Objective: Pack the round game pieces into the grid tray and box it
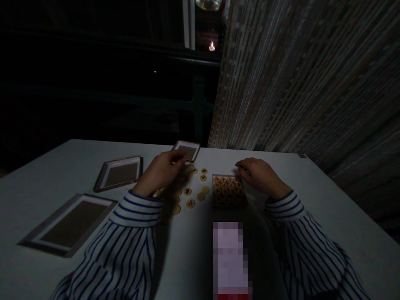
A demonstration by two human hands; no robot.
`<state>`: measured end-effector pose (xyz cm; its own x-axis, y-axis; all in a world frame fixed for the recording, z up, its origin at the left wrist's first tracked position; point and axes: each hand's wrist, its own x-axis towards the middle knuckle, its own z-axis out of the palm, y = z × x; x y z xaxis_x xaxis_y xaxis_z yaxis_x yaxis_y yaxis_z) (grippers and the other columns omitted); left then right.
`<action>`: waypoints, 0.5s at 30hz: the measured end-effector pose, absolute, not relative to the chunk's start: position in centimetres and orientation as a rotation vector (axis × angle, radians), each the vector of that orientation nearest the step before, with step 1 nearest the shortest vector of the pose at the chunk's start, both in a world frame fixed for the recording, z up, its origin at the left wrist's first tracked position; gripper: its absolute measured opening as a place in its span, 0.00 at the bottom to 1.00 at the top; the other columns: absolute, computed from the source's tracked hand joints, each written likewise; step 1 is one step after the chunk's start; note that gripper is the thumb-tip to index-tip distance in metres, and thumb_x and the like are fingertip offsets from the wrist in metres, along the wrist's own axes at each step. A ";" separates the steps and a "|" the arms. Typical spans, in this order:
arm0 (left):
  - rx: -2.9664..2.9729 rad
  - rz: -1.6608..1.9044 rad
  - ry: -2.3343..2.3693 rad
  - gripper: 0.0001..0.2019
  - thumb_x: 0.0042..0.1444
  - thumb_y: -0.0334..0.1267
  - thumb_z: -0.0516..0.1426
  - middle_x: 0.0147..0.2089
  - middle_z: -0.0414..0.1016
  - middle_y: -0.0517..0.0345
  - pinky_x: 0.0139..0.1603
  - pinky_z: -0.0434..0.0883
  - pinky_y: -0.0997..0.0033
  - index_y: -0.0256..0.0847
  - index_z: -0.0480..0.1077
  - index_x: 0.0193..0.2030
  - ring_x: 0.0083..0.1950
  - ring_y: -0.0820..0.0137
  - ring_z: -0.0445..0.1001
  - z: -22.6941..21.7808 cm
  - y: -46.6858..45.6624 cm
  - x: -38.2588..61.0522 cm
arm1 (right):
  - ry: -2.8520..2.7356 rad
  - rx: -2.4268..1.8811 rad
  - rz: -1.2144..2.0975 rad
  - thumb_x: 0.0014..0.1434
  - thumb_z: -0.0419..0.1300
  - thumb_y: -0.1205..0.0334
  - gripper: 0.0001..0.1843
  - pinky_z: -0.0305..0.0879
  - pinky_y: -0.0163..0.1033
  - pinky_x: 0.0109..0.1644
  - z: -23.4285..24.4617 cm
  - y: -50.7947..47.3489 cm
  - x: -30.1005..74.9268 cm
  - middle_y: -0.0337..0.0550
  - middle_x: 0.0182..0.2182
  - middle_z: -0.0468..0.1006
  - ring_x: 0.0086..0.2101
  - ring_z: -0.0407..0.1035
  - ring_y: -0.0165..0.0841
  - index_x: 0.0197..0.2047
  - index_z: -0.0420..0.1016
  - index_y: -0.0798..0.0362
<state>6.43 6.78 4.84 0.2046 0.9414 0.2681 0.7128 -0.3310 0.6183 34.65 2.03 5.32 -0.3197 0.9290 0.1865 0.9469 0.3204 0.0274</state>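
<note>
Over a scatter of loose xiangqi pieces (190, 203) hangs my left hand (162, 170), fingers loosely bent and a gap between them; no piece shows in it. Some round wooden pieces lie in its shadow. To the right, a small square box (213, 200) holds rows of pieces, the back ones marked in red, the front ones dark. Beside the box's far right corner is my right hand (261, 177), its fingers slightly curved and apart, with nothing visible in them. Whether its fingertips touch the box I cannot tell.
On the white table (328, 216) lie three shallow framed trays or lids: a large one (29, 241) at front left, a middle one (140, 166) behind it, and a small one (196, 156) at the back. A bead curtain (281, 83) hangs behind at right. A blurred-out pinkish patch covers the front.
</note>
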 end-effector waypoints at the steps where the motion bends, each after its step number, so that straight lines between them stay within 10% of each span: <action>1: 2.125 0.876 1.547 0.20 0.51 0.44 0.51 0.46 0.75 0.52 0.50 0.66 0.67 0.37 0.69 0.48 0.46 0.65 0.72 4.9 6.8 6.4 | -2.445 -1.746 -0.196 0.59 0.46 0.63 0.18 0.58 0.39 0.49 5.3 2.0 34.6 0.48 0.43 0.75 0.44 0.67 0.36 0.47 0.71 0.56; 15: 2.078 0.866 1.564 0.21 0.51 0.44 0.51 0.46 0.75 0.51 0.50 0.67 0.65 0.37 0.69 0.49 0.46 0.64 0.72 6.1 6.4 5.9 | -2.429 -1.710 -0.236 0.59 0.46 0.64 0.18 0.58 0.40 0.48 5.3 1.9 34.4 0.47 0.42 0.76 0.43 0.67 0.36 0.48 0.70 0.56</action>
